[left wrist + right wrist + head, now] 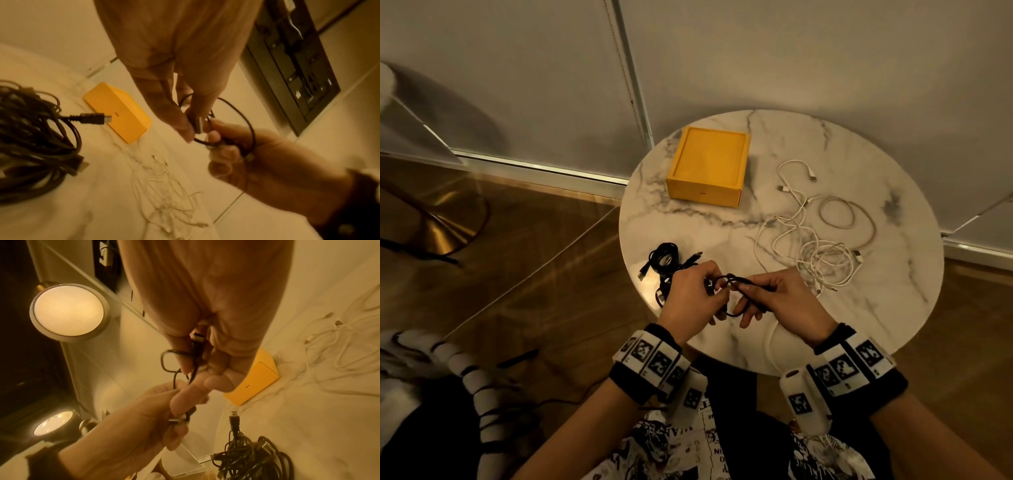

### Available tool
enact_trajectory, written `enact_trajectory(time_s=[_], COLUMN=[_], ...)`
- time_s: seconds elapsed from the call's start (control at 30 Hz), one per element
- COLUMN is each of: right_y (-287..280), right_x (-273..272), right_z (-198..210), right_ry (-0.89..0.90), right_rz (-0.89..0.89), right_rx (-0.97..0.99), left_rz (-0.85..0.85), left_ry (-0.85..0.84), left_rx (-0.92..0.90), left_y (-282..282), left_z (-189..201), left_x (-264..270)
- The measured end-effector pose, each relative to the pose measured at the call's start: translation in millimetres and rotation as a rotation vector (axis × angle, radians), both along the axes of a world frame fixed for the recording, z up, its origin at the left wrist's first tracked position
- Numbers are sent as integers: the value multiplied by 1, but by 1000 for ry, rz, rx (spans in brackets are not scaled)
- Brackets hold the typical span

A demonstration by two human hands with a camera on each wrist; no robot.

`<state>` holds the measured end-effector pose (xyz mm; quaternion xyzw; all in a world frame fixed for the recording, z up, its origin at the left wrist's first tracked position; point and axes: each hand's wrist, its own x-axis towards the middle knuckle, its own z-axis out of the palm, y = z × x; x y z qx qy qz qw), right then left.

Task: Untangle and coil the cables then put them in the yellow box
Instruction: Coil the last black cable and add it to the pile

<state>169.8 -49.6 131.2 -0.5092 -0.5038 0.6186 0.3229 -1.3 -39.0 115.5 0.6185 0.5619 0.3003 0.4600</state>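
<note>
Currently both hands work one short black cable (732, 279) above the near edge of the table (893, 308). The left hand (686, 298) pinches one end with its plug, and the right hand (791, 305) grips the other end, fingers curled round it. The cable's loop spans directly between the two grips, running left to right. The yellow box (709, 166) sits closed at the far left, nearer the left hand. A black cable bundle (666, 262) lies just beside the left hand; tangled white cables (822, 240) lie beyond the right hand.
</note>
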Motion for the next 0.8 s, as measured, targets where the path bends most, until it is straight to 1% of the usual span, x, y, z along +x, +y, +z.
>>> enact_trajectory(time_s=[0.1,0.17,0.2,0.27,0.4,0.43,0.47,0.5,0.6,0.63,0.67,0.73,0.77,0.8], right_y=[-4,-5,-5,-4,-4,-4,-5,-5,-4,-3,-3,-3,-3,-3], right_x=[-5,-4,-3,2,17,19,19,18,13,12,11,9,9,8], right_z=[-2,-3,-2,1,5,5,5,5,4,4,4,2,2,1], right_ry=[-31,-37,-35,-44,-147,-188,-233,-285,-470,-530,-581,-623,-618,-607], right_rz=[29,27,25,33,70,86,108,135,201,216,228,213,183,146], right_rx=[22,26,32,51,97,117,142,176,306,341,368,388,394,402], left_rz=[58,77,69,15,-166,-198,-232,-271,-376,-392,-396,-365,-319,-250], left_ry=[70,29,-33,-181,-360,-361,-316,-224,139,195,209,160,86,-28], left_rx=[33,18,-17,-146,-478,-520,-537,-519,-307,-263,-256,-301,-343,-393], left_y=[2,2,1,1,7,9,12,14,19,22,23,25,24,22], left_z=[-8,-13,-14,-13,-9,-5,-1,4,14,17,18,19,19,18], left_x=[4,5,6,3,-19,-24,-26,-25,-17,-16,-14,-10,-7,-4])
